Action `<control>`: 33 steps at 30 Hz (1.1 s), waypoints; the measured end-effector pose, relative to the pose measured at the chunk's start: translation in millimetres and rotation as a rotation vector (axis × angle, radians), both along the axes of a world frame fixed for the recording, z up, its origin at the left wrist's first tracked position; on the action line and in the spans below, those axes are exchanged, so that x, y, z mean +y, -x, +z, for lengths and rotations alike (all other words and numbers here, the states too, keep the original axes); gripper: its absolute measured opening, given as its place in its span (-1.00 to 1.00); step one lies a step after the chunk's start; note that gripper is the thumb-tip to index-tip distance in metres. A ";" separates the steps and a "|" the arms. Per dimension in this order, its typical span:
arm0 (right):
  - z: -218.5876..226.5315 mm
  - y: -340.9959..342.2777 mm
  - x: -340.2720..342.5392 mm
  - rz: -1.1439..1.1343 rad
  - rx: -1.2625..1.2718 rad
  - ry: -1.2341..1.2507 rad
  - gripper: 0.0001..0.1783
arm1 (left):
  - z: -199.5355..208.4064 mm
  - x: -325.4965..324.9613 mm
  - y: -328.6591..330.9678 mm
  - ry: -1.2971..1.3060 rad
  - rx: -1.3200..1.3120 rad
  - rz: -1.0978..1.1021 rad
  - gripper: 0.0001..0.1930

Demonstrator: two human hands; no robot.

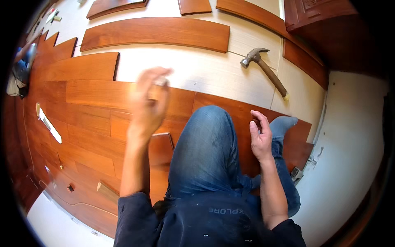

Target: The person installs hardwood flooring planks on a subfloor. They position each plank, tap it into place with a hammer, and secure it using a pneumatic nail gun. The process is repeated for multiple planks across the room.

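Observation:
My left hand (149, 101) is raised above the laid wooden floor (90, 92), its fingers bent and smeared by motion. A small pale spot shows at its fingertips; whether it holds anything I cannot make out. On the right, my right hand (261, 140) hangs beside my bent knee, fingers loosely curved, thumb apart, with nothing in it. A claw hammer (267, 72) with a wooden handle lies on the pale tiles (185, 68) ahead of it. Beyond my left hand, a long loose reddish-brown plank (156, 33) rests on the tiles.
More loose planks (251, 16) lie at the far side. A dark wooden cabinet (321, 16) and a white wall (349, 144) bound the right. A white-bladed tool (50, 126) and a wood block (108, 190) lie left. Another person (22, 68) is at the left edge.

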State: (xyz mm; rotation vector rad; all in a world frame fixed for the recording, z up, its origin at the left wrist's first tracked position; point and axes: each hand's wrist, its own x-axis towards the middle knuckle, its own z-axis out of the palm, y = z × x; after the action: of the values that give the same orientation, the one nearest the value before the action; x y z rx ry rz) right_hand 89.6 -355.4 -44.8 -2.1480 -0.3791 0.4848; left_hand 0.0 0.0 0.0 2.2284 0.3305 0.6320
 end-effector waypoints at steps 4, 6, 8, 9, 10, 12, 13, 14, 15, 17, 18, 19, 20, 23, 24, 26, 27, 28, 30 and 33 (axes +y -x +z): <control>-79.2 -18.0 -2.2 0.023 -0.202 0.226 -0.50 | -126.9 -25.7 15.9 -0.255 0.354 -0.156 -0.62; -113.0 -17.0 -4.3 0.046 -0.310 0.338 -0.47 | -146.4 -34.3 4.9 -0.247 0.339 -0.232 -0.65; -126.1 -15.0 0.7 0.115 -0.476 0.541 -0.46 | -155.5 -40.3 -7.1 -0.236 0.319 -0.281 -0.68; -133.1 -12.7 1.2 0.121 -0.577 0.662 -0.45 | -162.8 -45.6 -15.4 -0.227 0.300 -0.302 -0.70; -139.3 -9.1 5.4 0.128 -0.597 0.668 -0.44 | -167.9 -48.7 -19.5 -0.217 0.282 -0.318 -0.72; -138.2 -10.6 6.3 0.127 -0.552 0.581 -0.44 | -179.3 -52.5 -12.2 -0.151 0.282 -0.192 -0.79; -140.9 -8.6 5.7 0.121 -0.549 0.593 -0.44 | -188.8 -56.1 -9.1 -0.207 0.251 -0.128 -0.80; -138.8 -9.1 7.0 0.111 -0.534 0.599 -0.43 | -199.0 -58.5 -5.4 -0.181 0.228 -0.069 -0.83; -135.9 -9.0 9.4 0.104 -0.528 0.601 -0.43 | -195.2 -58.5 -6.6 -0.234 0.195 -0.089 -0.84; -132.8 -14.0 9.6 0.063 -0.497 0.493 -0.47 | -181.1 -59.3 -14.9 -0.303 0.149 -0.093 -0.85; -123.1 -17.7 7.9 0.053 -0.432 0.403 -0.49 | -179.9 -61.2 -15.7 -0.316 0.147 -0.088 -0.85; -112.4 -22.4 1.9 0.054 -0.309 0.300 -0.49 | -180.3 -62.2 -16.4 -0.321 0.130 -0.101 -0.85; -104.6 -27.1 -8.9 0.056 -0.190 0.194 -0.49 | -180.6 -65.9 -17.8 -0.324 0.115 -0.110 -0.85; -50.3 -31.0 -44.8 -0.031 -0.143 -0.040 -0.52 | -188.6 -63.0 -12.5 -0.321 0.137 -0.082 -0.81; -28.3 -33.5 -68.3 0.002 -0.208 0.027 -0.53 | -189.4 -61.5 -13.2 -0.340 0.137 -0.070 -0.80; -4.2 -34.8 -127.7 0.031 -0.296 0.187 -0.52 | -188.7 -57.7 -13.6 -0.370 0.178 -0.055 -0.80; -3.5 -32.5 -161.8 -0.015 -0.280 0.262 -0.51 | -190.2 -57.4 -14.5 -0.384 0.201 -0.043 -0.80; -8.1 -27.0 -199.7 -0.063 -0.258 0.341 -0.50 | -190.5 -58.4 -16.5 -0.376 0.207 -0.049 -0.80; -18.3 -13.7 -277.9 -0.110 -0.177 0.559 -0.44 | -193.4 -61.8 -15.6 -0.352 0.235 -0.066 -0.81; -37.8 7.0 -379.9 -0.060 -0.163 0.771 -0.35 | -191.3 -56.0 -16.6 -0.364 0.284 -0.112 -0.84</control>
State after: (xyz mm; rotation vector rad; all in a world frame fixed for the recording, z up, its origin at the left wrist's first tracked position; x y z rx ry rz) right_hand 82.6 -735.3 -82.6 -2.9483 -0.2315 0.4677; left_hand 16.6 -56.0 -191.3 2.6733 0.2438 0.3331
